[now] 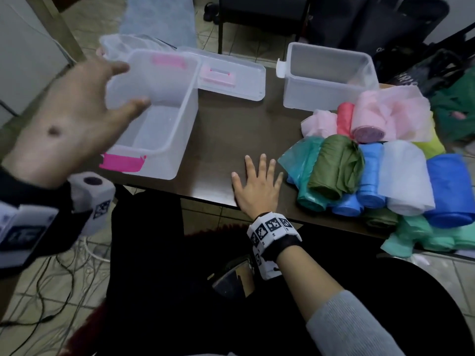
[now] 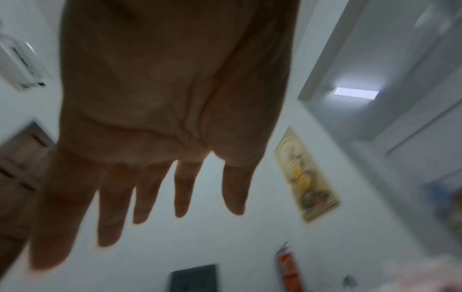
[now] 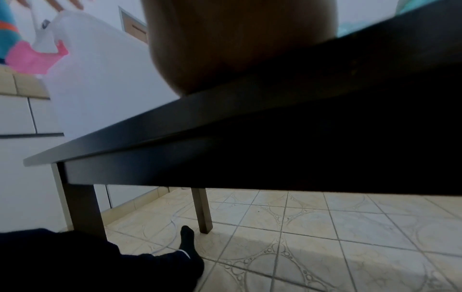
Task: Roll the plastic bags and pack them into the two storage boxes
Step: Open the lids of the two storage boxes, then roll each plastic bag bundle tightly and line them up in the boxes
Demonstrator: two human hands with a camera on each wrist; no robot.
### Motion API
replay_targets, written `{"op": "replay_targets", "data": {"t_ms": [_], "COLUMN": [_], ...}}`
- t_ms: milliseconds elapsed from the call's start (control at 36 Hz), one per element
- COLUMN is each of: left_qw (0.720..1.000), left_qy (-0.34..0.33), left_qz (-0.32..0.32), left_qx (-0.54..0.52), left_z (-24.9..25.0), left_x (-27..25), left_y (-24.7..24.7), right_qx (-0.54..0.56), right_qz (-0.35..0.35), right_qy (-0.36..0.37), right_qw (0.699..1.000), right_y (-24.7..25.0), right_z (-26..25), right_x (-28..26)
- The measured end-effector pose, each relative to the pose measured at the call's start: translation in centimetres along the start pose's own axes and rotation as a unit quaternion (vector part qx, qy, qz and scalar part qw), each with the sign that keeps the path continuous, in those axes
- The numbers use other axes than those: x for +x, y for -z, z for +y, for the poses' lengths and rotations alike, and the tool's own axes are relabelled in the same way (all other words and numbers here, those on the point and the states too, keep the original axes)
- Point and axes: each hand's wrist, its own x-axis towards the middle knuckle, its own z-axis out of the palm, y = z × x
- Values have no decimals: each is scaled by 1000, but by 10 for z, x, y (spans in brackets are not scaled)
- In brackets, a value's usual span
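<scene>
Two clear storage boxes stand on the dark table (image 1: 226,140): a left box (image 1: 159,116) with pink latches and a right box (image 1: 329,75), both with nothing inside. My left hand (image 1: 97,98) hovers blurred over the left box's near corner, fingers (image 2: 185,187) straight and spread, holding nothing. My right hand (image 1: 257,183) lies flat on the table near its front edge, beside a pile of rolled bags: olive (image 1: 336,165), blue (image 1: 370,173), white (image 1: 406,178), pink (image 1: 370,119). In the right wrist view only the heel of the right hand (image 3: 237,39) shows on the table edge (image 3: 250,118).
A clear lid (image 1: 231,75) with a pink handle lies between the boxes. Dark bags and a black chair stand behind the table at the right. A phone (image 1: 234,278) rests on my lap. Cables trail over the tiled floor (image 1: 51,291) at the left.
</scene>
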Motion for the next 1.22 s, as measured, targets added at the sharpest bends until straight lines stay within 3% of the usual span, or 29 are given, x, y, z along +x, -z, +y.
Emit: {"op": "replay_targets", "data": {"t_ms": [56,139,250,333,444,556,806,889,1055,1111,1222], "left_qw": [996,985,972,971,971,974,974,973,972,972,979], "left_qy": [-89,-123,-86,-50,-47,-60,-81,-83,-85,-84,-70], "left_qz": [-10,-88,-192,-231,-233,-210,-181,-186,-188,-190,-174], "left_qx": [-22,-86,-106,-42,30,53,106,109,109,106,76], "left_z": [27,60,62,54,41,31,28,27,25,25,26], "left_x": [-17,-38,-43,-43,-41,-36,-40,-40,-39,-40,-39], "left_y": [-13,-53,-135,-185,-221,-231,-239,-240,-241,-240,-239], "right_qx": [26,66,-1,-61,-57,45,95,83,84,87,61], "right_qz": [-29,-31,144,232,124,9,18,62,155,148,60], "right_qy": [6,32,41,-65,-222,-258,-252,-218,-57,2,91], "right_qw": [999,997,989,969,965,965,963,970,983,985,992], "right_y": [8,32,78,112,136,134,141,153,173,172,145], "right_z": [3,11,25,41,68,96,95,81,42,28,6], "right_x": [2,7,7,5,11,25,27,19,22,29,42]}}
